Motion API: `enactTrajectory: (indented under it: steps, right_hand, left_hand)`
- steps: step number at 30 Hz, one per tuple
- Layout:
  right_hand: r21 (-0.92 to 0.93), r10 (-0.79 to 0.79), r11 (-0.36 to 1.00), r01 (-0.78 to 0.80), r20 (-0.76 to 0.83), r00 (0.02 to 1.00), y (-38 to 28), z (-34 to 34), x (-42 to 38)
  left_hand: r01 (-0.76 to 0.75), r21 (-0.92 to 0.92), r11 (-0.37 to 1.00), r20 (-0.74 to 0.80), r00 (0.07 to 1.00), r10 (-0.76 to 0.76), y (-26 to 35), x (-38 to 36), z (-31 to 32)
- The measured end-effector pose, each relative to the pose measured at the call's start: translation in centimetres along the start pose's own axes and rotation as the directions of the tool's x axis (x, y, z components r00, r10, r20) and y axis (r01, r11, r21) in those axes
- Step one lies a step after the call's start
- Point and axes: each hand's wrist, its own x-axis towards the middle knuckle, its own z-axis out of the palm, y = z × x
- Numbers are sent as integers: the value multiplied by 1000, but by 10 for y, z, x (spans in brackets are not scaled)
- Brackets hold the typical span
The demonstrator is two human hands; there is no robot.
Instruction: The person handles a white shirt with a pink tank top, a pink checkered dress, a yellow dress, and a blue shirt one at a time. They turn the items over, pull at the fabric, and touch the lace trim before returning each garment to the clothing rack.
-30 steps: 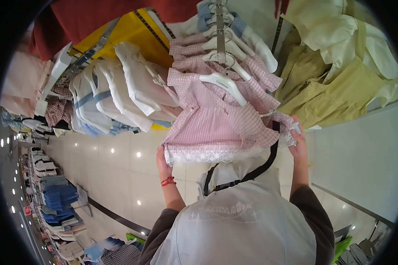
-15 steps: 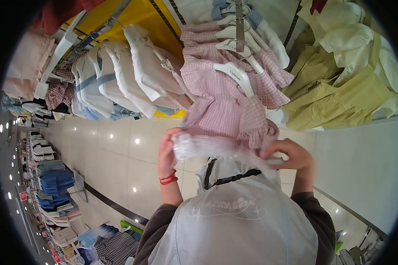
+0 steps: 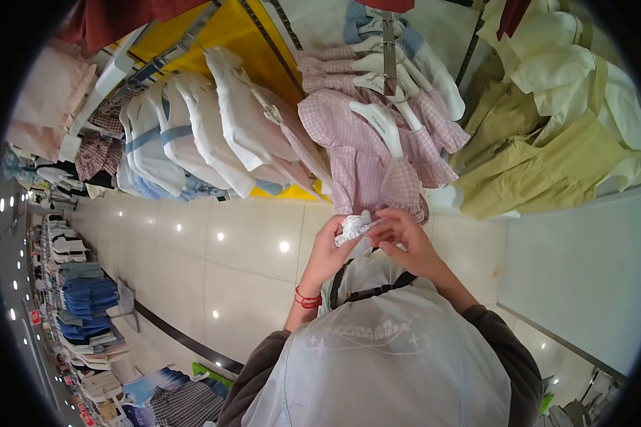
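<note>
- Just beyond the person's pale vest (image 3: 377,370), the pink checked garment (image 3: 352,167) hangs with its white lace hem (image 3: 351,229) toward the person; its long axis runs from that gathered hem up and away to the shoulders, and the cloth narrows toward the hands
- The left hand (image 3: 324,252), with a red bracelet (image 3: 308,299) on its wrist, pinches the bunched lace between thumb and fingers, a narrow grip
- The right hand (image 3: 414,245) is right beside it, half curled, thumb apart from the fingers and fingertips at the lace; whether they grip it or only touch it, I cannot tell
- The fingers of both hands hide part of the hem
- Farther up, a white hanger (image 3: 379,127) slants through the garment's shoulders
- Close behind, more pink checked garments (image 3: 434,164) hang from the same metal rail (image 3: 389,57), their sleeves overlapping
- White tops (image 3: 242,128) hang to the left, the nearest close to the pink cloth, and khaki clothes (image 3: 548,171) hang to the right
- Well apart at the far left, blue folded clothes (image 3: 89,299) lie along a display past the tiled floor (image 3: 249,299)
</note>
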Motion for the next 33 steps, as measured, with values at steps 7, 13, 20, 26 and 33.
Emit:
enactTrajectory:
  steps: [7, 13, 20, 26, 33]
  right_hand:
    - [-896, -391, 320, 307, 170, 904, -38, 8, 11]
    - [-668, 48, 744, -25, 16, 999, -28, -3, 19]
    - [117, -105, 982, 146, -306, 946, 1, -20, 24]
    - [340, -27, 920, 194, -437, 899, -4, -26, 23]
    - [6, -188, 974, 226, -533, 825, -2, -47, 19]
  left_hand:
    - [12, 92, 996, 272, 961, -36, -3, 4, -2]
    - [-63, -89, 994, -17, 998, 62, -3, 3, 10]
    - [-172, 355, 919, 125, 983, 136, -16, 9, -1]
    - [-163, 275, 948, -142, 968, 208, -21, 7, -4]
    - [-436, 716, 545, -61, 739, 671, -3, 15, -18]
